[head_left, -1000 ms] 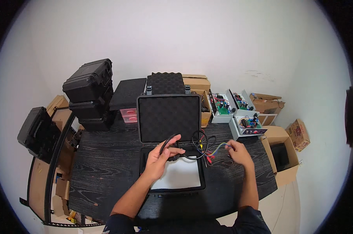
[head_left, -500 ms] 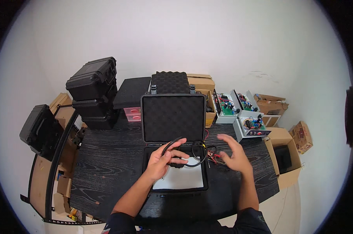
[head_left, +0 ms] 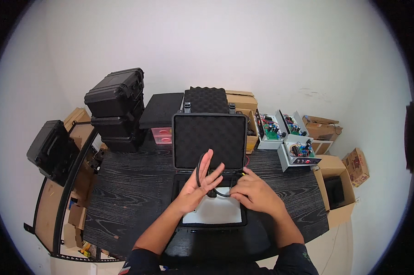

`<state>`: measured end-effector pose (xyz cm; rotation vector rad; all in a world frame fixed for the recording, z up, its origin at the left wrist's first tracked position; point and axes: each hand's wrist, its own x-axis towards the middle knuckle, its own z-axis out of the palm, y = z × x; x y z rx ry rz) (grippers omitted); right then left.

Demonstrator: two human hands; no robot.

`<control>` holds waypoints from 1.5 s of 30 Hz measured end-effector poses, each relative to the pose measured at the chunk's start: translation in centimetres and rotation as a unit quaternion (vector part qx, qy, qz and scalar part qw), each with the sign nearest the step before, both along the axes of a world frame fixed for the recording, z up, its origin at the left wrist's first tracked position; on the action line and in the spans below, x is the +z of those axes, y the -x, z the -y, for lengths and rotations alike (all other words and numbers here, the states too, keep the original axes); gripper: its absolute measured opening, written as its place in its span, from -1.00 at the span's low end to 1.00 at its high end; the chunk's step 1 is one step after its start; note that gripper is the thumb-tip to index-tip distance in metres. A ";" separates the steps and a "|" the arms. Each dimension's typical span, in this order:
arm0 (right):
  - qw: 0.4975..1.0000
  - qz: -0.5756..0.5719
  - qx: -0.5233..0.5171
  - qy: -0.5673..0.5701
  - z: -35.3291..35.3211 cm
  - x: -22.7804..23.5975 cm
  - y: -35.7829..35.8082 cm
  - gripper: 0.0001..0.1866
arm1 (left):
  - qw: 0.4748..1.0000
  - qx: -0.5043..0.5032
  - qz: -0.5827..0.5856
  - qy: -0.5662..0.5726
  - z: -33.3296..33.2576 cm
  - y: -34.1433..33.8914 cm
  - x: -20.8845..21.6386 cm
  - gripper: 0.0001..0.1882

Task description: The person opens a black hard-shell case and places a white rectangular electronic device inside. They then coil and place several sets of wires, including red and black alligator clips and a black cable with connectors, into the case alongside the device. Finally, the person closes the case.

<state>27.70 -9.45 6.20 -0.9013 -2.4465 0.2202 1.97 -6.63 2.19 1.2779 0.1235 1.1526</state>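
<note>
A black cable is looped about my left hand, which holds it near the thumb while the fingers reach upward, partly apart. The cable's black plug hangs just right of that hand. My right hand has its fingers closed on the cable's other side, at the right of the loop. Both hands are above an open black hard case with a dark foam-lined lid standing up. Inside the case lies a flat white panel; the hands hide its upper part.
Black hard cases are stacked at the back left, beside a pink drawer box. Grey housings with circuit boards stand at the back right. An open cardboard box is by the right edge of the dark wood-grained table.
My right hand has moved left and down from open air and closed on the cable. The left hand's fingers have straightened upward. The whole view has shifted slightly.
</note>
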 end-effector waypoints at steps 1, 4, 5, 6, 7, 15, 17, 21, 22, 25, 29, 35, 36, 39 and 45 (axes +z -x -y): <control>1.000 -0.005 0.011 -0.019 0.1 0.1 0.2 -0.88 | 0.999 -0.001 -0.038 -0.006 0.0 -0.1 -0.1 -0.10; 0.998 0.054 -0.012 -0.028 1.2 1.0 0.9 -0.84 | 0.988 -0.015 -0.150 -0.025 0.2 -0.6 -0.7 -0.03; 0.999 0.042 0.002 -0.022 1.5 1.2 1.1 -0.81 | 0.980 -0.030 -0.186 -0.058 -0.1 -0.6 -1.0 0.02; 0.999 0.030 0.015 -0.016 1.7 1.4 1.4 -0.78 | 0.978 -0.061 -0.194 -0.053 -0.1 -0.6 -1.2 0.02; 0.999 0.018 0.029 -0.010 1.9 1.6 1.6 -0.75 | 0.974 -0.092 -0.202 -0.049 -0.1 -0.7 -1.2 0.02; 0.991 -0.098 0.067 0.062 1.1 1.0 1.4 -0.66 | 0.902 -0.253 -0.349 0.004 -0.1 0.5 -0.4 -0.35; 0.987 -0.122 0.057 0.084 0.6 0.3 1.1 -0.65 | 0.888 -0.291 -0.355 0.007 -0.6 1.0 -1.0 -0.51; 0.981 -0.142 0.033 0.127 0.4 -0.2 0.5 -0.59 | 0.876 -0.322 -0.357 0.043 -1.2 1.9 -2.4 -0.59; 0.980 -0.139 0.013 0.145 0.5 -0.5 0.3 -0.56 | 0.888 -0.319 -0.331 0.035 -1.1 2.0 -2.3 -0.58; 0.931 -0.223 0.012 0.289 0.9 -2.2 0.5 -0.30 | 0.923 -0.292 -0.247 0.030 -0.4 1.8 -0.9 -0.49; 0.884 -0.164 0.050 0.435 1.1 -2.3 1.0 -0.02 | 0.969 -0.215 -0.102 0.062 0.2 1.7 -1.5 -0.37; 0.815 -0.244 0.120 0.512 1.0 -5.1 1.2 0.06 | 0.975 -0.176 0.114 0.069 -0.3 0.9 -1.1 -0.12; 0.805 -0.239 0.116 0.530 1.0 -5.2 1.1 0.05 | 0.980 -0.142 0.119 0.076 -0.2 0.7 -1.0 -0.08; 0.843 -0.180 0.098 0.497 0.8 -4.5 0.8 -0.09 | 0.984 -0.074 0.137 0.089 -0.4 0.4 0.0 0.06; 0.929 -0.084 0.050 0.357 1.6 -2.2 0.5 -0.43 | 0.991 0.024 0.093 0.088 -0.9 0.3 -0.4 0.18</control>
